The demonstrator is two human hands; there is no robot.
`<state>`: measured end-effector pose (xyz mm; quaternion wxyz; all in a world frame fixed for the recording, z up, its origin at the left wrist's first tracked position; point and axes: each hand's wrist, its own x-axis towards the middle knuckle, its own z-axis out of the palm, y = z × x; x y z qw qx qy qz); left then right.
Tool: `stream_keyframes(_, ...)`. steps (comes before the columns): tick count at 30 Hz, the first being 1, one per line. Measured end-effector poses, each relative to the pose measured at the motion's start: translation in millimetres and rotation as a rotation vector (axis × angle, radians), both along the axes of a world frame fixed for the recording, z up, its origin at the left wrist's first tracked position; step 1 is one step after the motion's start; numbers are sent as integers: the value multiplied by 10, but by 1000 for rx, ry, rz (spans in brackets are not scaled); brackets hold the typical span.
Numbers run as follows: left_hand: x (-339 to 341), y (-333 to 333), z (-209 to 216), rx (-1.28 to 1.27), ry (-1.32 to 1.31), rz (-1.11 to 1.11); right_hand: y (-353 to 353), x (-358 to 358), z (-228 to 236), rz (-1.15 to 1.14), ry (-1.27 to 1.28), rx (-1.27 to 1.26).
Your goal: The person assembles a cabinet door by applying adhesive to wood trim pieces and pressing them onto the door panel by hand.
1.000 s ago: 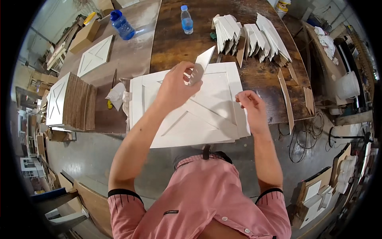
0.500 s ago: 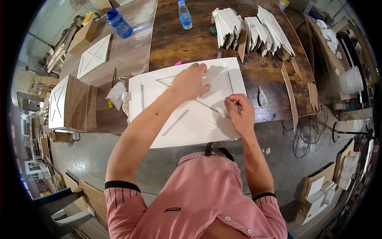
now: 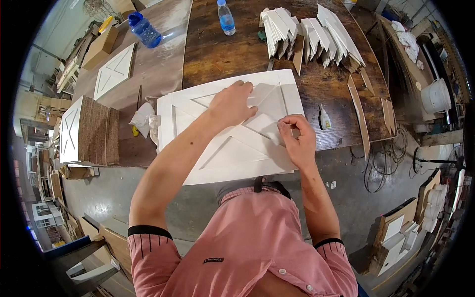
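A white panel with raised strips crossing in an X lies before me at the table's near edge. My left hand rests on its upper middle, fingers spread over the strips and thumb apart. At the panel's right edge, my right hand is curled with thumb and forefinger drawn together. Whatever those fingers may hold is too small to make out. A small white glue bottle lies just right of that hand.
White pointed strips stand bunched at the far right. Nearby are loose strips and a water bottle. On the left are stacked panels, another panel, a blue jug and a crumpled white bag.
Both hands keep nearly the same pose on the panel. The view has shifted slightly, and a small pink thing beyond the panel's far edge is out of sight now.
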<state>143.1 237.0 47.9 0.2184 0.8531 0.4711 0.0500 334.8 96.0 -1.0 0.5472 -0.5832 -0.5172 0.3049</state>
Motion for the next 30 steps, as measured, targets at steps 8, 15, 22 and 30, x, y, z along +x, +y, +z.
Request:
stream_keyframes(8, 8, 2, -48, 19, 38, -31, 99, 32, 69, -41, -94, -23)
stream_keyframes(15, 42, -60, 15, 16, 40, -4, 529, 88, -54, -122, -328, 9)
stream_keyframes(22, 10, -34, -12, 7, -18, -28, 544, 86, -150, -150, -421, 11)
stream_keyframes(30, 15, -28, 16, 1, 12, -18, 549, 78, -158, -146, -473, 26)
